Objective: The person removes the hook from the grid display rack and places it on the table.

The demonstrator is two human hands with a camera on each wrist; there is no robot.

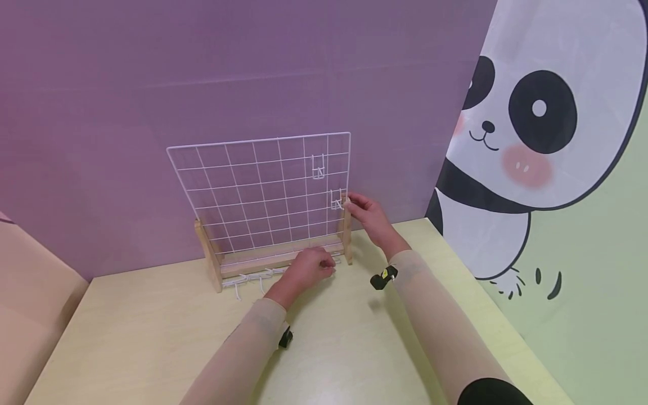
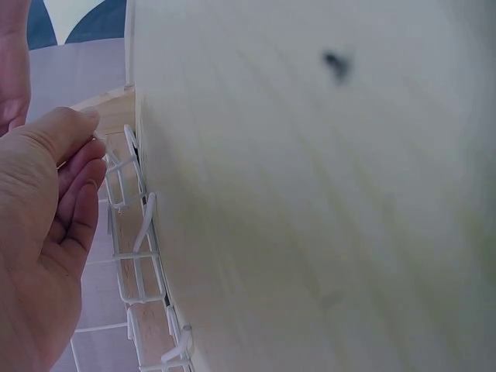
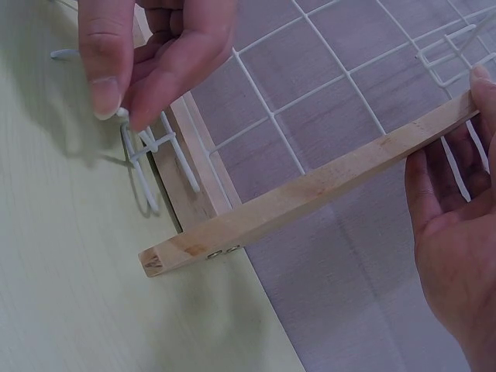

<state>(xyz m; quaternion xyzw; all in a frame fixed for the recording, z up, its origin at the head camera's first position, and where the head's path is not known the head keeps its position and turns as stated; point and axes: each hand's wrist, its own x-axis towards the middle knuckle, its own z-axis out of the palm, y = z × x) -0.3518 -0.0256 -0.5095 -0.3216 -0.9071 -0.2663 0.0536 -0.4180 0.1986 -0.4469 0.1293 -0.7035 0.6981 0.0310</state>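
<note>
A white wire grid panel [image 1: 260,183] stands upright in a wooden base with side posts. My left hand [image 1: 309,269] is low in front of the base, thumb and finger pinching the tip of a white wire hook [image 3: 155,143] at its right end. My right hand [image 1: 373,219] grips the upper end of the right wooden post [image 3: 310,182], thumb on the near side and fingers curled behind. Two wire hooks hang on the grid's right side, an upper one [image 1: 318,173] and a lower one [image 1: 336,203] close to the right fingertips.
Several more white hooks [image 2: 139,271] lie in a row along the front of the base. The pale wooden table [image 1: 152,337] ends at a purple wall panel [image 1: 126,185] behind the grid. A panda mural [image 1: 486,236] covers the wall at right.
</note>
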